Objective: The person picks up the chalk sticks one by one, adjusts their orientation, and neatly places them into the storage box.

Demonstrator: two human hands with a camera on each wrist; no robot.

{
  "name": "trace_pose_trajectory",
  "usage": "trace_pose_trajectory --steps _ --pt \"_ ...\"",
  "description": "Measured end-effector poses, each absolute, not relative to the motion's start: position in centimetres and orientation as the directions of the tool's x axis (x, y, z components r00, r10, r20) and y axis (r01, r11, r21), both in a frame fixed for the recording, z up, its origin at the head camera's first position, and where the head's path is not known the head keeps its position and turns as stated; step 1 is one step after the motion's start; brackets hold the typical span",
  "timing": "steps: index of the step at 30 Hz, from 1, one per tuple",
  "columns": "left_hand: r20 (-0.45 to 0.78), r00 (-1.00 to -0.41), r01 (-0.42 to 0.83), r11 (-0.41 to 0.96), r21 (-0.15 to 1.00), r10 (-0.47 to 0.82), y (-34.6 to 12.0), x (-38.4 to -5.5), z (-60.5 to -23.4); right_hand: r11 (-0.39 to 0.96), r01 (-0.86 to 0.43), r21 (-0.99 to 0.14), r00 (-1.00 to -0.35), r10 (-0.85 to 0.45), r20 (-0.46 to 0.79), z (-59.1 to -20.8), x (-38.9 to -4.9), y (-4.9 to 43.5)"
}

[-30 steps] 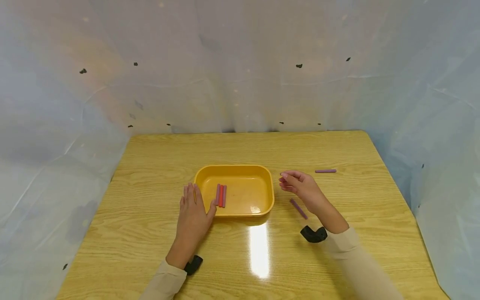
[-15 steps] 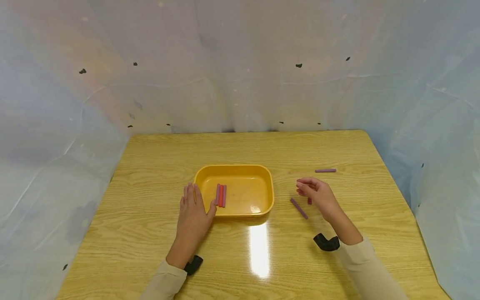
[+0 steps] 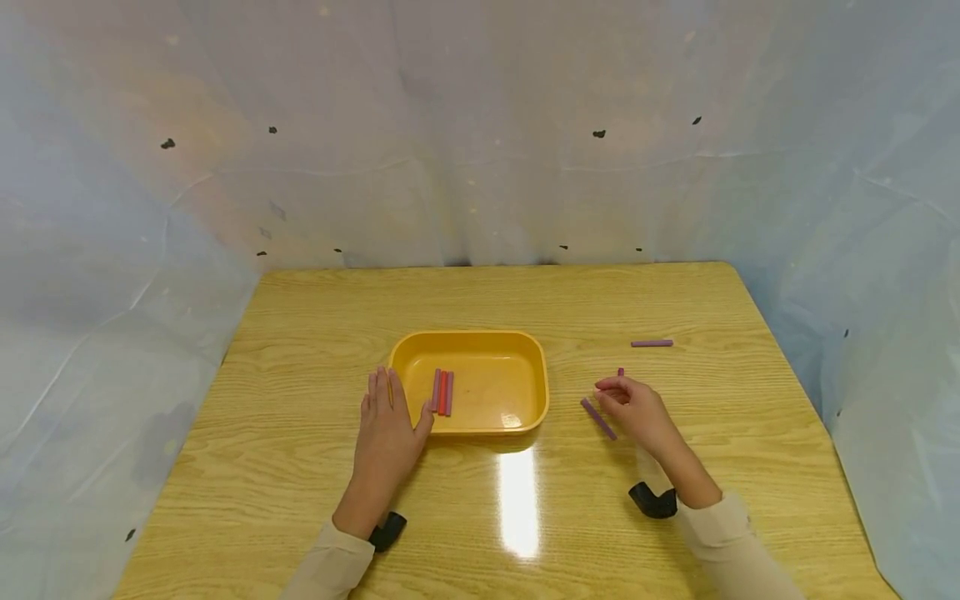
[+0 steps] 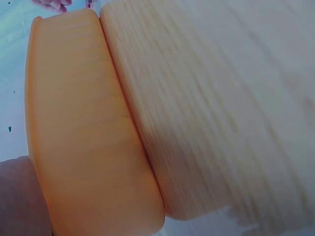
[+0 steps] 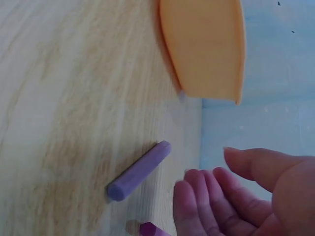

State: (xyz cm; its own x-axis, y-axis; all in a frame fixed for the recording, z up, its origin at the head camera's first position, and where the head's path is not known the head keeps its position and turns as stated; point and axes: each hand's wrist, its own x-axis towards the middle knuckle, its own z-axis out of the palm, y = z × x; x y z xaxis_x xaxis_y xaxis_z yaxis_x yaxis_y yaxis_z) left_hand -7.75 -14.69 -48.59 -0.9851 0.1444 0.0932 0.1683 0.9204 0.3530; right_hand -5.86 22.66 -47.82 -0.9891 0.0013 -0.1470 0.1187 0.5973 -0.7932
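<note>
Steadying the yellow tray (image 3: 498, 390), presumably: my left grip (image 3: 386, 442) straight-fingered at its left end; right grip (image 3: 637, 414) half-curled, thumb apart, near purple stick (image 3: 598, 418) right of tray.

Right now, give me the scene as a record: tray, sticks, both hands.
Yellow tray: on the table
In it: red stick between two purple sticks
Left hand: fingers straight, at the tray's left end
Right hand: thumb and fingers apart, no stick visible in it
Outside tray: slanted purple stick, far purple stick, magenta stick partly hidden by right hand
</note>
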Motion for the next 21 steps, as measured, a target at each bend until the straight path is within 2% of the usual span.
trace_pose_trajectory --steps 7,14,21 --pt "0.096 -0.985 0.167 0.921 0.352 0.142 -14.7 -7.7 -48.6 0.687 0.105 -0.719 -0.988 -0.012 -0.156 -48.0 -5.6 22.1" --pt "0.098 -0.985 0.167 0.924 0.345 0.141 -14.7 -7.7 -48.6 0.722 0.121 -0.681 -0.981 -0.018 -0.194 -48.4 -5.6 21.8" --pt "0.1 -0.984 0.171 0.92 0.354 0.144 -14.7 -7.7 -48.6 0.754 0.102 -0.649 -0.983 -0.022 -0.18 -48.7 -5.6 21.4"
